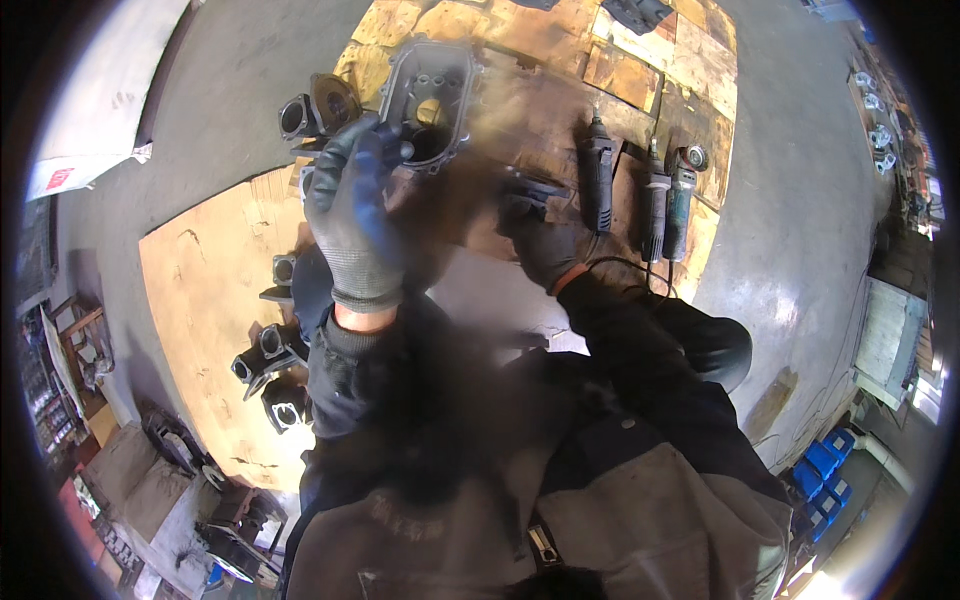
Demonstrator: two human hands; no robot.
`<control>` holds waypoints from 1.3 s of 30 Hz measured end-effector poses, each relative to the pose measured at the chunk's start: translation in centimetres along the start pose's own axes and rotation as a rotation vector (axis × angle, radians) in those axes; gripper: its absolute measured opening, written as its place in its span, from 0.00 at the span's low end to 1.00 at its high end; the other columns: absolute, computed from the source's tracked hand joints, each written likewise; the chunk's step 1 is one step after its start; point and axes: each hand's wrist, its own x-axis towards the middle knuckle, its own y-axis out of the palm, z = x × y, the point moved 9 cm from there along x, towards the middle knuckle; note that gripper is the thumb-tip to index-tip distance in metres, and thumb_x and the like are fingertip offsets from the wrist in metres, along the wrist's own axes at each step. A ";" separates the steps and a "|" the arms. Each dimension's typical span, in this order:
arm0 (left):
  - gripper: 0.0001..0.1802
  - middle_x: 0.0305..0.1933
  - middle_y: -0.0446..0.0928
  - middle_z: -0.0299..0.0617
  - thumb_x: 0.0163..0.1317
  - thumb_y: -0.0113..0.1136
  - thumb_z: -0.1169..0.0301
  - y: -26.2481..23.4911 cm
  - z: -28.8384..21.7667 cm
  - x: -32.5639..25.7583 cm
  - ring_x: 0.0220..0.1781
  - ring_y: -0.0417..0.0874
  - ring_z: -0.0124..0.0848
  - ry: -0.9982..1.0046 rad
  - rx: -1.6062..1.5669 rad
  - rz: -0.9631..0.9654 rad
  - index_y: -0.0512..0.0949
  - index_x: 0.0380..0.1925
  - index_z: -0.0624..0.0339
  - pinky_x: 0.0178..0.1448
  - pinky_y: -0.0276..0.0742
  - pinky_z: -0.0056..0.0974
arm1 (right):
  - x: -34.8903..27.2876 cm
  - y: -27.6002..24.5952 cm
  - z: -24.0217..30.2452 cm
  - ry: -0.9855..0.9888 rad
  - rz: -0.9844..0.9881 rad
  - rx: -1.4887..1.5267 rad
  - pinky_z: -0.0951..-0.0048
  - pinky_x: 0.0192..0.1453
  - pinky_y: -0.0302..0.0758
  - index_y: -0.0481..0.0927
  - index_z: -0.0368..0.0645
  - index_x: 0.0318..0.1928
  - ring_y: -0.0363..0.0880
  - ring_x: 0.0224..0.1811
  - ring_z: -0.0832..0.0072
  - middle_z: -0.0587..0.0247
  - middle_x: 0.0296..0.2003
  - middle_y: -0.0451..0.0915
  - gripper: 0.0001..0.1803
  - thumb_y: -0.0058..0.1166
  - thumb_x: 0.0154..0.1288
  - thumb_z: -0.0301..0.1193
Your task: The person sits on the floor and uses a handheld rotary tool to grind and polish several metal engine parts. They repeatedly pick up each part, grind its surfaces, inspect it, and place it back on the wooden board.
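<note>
Both hands wear dark gloves. Raised, the left hand (352,215) shows its back with fingers loosely curled, gripping nothing visible, just beside the grey metal housing (432,100) that lies on stained plywood sheets (215,290). Whether the right hand (540,245) grips anything cannot be told; blur hides it. Three power tools (645,195) lie to the right, and dark castings (275,365) sit left of the knees.
</note>
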 end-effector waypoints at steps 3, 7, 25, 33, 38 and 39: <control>0.17 0.53 0.84 0.48 0.77 0.54 0.70 -0.6 1.0 -0.4 0.53 0.86 0.33 -0.097 -0.147 -0.010 0.79 0.57 0.72 0.60 0.82 0.37 | -0.3 -1.7 -0.4 -0.076 0.064 -0.031 0.50 0.64 0.75 0.81 0.46 0.54 0.77 0.64 0.49 0.51 0.51 0.81 0.18 0.61 0.65 0.33; 0.19 0.61 0.81 0.46 0.77 0.54 0.72 -0.5 2.3 -0.6 0.62 0.84 0.38 -0.136 -0.062 -0.008 0.76 0.64 0.65 0.65 0.83 0.40 | 1.3 -7.0 -1.7 -0.119 -0.164 -0.210 0.54 0.61 0.78 0.82 0.48 0.59 0.84 0.55 0.52 0.53 0.48 0.86 0.26 0.66 0.65 0.46; 0.17 0.42 0.86 0.41 0.67 0.63 0.67 0.2 39.2 -3.4 0.37 0.87 0.40 -0.876 -0.401 -0.400 0.82 0.54 0.61 0.44 0.84 0.43 | 2.6 2.9 -10.5 0.376 0.393 0.657 0.67 0.74 0.70 0.67 0.37 0.74 0.71 0.72 0.65 0.48 0.71 0.71 0.44 0.74 0.60 0.36; 0.20 0.42 0.84 0.43 0.64 0.64 0.66 5.8 33.1 -13.1 0.40 0.86 0.42 -0.770 -0.224 -0.110 0.81 0.54 0.61 0.45 0.83 0.45 | -2.7 -8.0 -11.3 0.586 -0.011 1.350 0.75 0.53 0.80 0.81 0.31 0.58 0.84 0.43 0.74 0.61 0.46 0.88 0.26 0.71 0.62 0.30; 0.21 0.42 0.84 0.44 0.63 0.65 0.65 8.8 30.7 -20.1 0.42 0.85 0.43 -0.606 0.090 0.127 0.80 0.55 0.61 0.46 0.82 0.46 | -0.7 -15.5 -8.8 0.404 -0.268 0.775 0.65 0.60 0.76 0.82 0.31 0.55 0.80 0.53 0.62 0.51 0.48 0.85 0.28 0.74 0.58 0.34; 0.21 0.42 0.84 0.44 0.63 0.65 0.65 9.6 30.5 -21.4 0.43 0.85 0.43 -0.550 0.165 0.176 0.80 0.55 0.61 0.47 0.82 0.46 | 0.2 -15.8 -7.9 0.347 -0.372 0.904 0.61 0.62 0.74 0.83 0.32 0.54 0.78 0.56 0.57 0.47 0.50 0.83 0.28 0.74 0.57 0.36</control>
